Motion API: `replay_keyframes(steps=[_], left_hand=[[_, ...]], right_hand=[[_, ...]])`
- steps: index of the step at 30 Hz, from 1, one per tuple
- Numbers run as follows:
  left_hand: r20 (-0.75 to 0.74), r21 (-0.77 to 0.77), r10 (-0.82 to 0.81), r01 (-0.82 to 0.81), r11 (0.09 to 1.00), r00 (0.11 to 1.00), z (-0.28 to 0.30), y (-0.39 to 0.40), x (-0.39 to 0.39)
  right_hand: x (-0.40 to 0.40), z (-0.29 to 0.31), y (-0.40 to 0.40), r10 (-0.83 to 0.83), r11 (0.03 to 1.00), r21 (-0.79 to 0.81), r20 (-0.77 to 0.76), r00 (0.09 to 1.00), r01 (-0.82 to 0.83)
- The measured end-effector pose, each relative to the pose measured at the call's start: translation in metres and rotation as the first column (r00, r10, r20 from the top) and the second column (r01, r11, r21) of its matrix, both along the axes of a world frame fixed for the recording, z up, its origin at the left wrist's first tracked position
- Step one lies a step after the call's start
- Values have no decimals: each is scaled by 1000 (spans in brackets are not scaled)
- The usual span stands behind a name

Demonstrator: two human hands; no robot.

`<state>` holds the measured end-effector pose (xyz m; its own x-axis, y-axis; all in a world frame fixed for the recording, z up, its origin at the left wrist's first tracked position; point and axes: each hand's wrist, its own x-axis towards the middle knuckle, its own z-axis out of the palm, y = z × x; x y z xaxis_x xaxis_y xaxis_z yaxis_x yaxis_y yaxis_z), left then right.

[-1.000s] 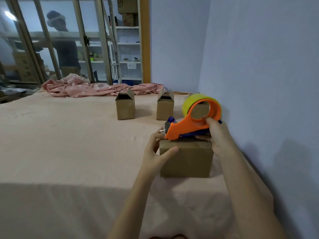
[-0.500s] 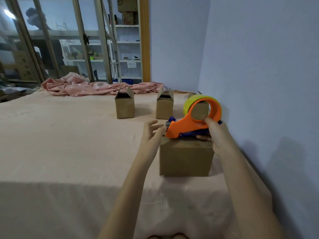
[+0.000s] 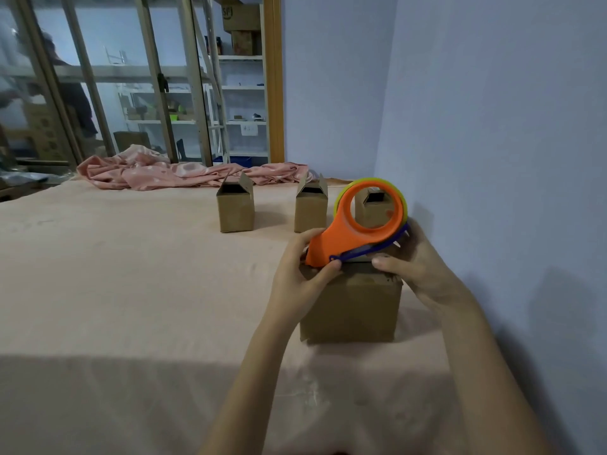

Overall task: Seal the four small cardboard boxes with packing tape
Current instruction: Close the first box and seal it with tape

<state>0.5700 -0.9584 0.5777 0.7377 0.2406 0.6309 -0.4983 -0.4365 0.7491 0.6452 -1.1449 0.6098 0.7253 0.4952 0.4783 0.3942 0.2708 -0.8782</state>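
On a pink-covered bench [image 3: 131, 290], the left hand [image 3: 300, 277] pinches the nose of an orange tape dispenser [image 3: 361, 231] atop the nearest box [image 3: 351, 310]; the right hand [image 3: 417, 270] grips its rear. Three boxes [image 3: 236, 208] behind stand open, so sealing seems barely begun.

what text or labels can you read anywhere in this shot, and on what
Cardboard box on top of the shelf: dark printed letters, too blurred to read for certain.
White sign on the shelving behind the glass: small marks, too small to read.
Small boxes on the table and tape dispenser: no text visible.
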Motion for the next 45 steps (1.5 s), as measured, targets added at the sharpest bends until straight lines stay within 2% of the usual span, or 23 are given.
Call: replay_keyframes(steps=[2,6,8,13,17,20,22,24,25,27,29,31,35,37,39,40,42,45], left_hand=[[-19,-10,-45,45,999,999,1,4,-4],[-23,-69,-131,129,989,991,4,7,-9],[-53,-99,-168,163,982,984,6,9,-10],[-81,-58,-204,200,978,976,8,13,-11],[-51,-92,-201,196,976,978,4,14,-11],[-72,-139,-218,206,969,973,5,16,-9],[-92,-170,-171,154,973,981,4,15,-6],[-107,-196,-57,35,980,993,0,8,-4],[-105,-191,2,-23,981,994,-4,3,-2],[-73,-147,92,-102,984,993,-10,-4,0],[-61,-129,125,-132,983,990,-12,-8,1],[-65,-112,148,-155,982,987,-10,-9,3],[-46,-85,201,-204,975,978,-7,-13,5],[-103,-187,168,-185,965,980,-8,-13,7],[-169,-318,91,-142,937,981,-8,-13,7],[-187,-326,90,-148,934,978,-9,-13,7],[-200,-332,79,-144,932,977,-9,-12,8],[-171,-347,80,-136,928,982,-8,-10,7]], right_hand=[[0,1,-3,19,999,-27,45,999,-18],[-2,12,0,-104,991,-73,127,986,113],[0,18,-2,-105,985,-114,182,978,127],[1,30,2,87,986,-164,275,957,-43],[0,42,9,124,942,-336,339,932,-2],[-3,47,13,117,951,-308,351,929,-4],[-9,49,19,40,992,-129,298,954,-2],[-14,52,27,-121,980,181,192,974,86],[-17,55,31,-167,929,348,94,982,124],[-23,60,38,-128,782,599,-120,985,174],[-27,62,44,-78,671,705,-243,967,231],[-29,61,49,-98,656,693,-316,944,300],[-25,51,57,-169,736,553,-408,897,390],[-22,44,62,-240,763,450,-471,849,465],[-19,39,68,-285,750,384,-547,787,539],[-17,36,70,-300,741,364,-573,763,565],[-14,34,74,-326,736,334,-588,741,589],[-10,34,78,-377,764,311,-496,782,565]])
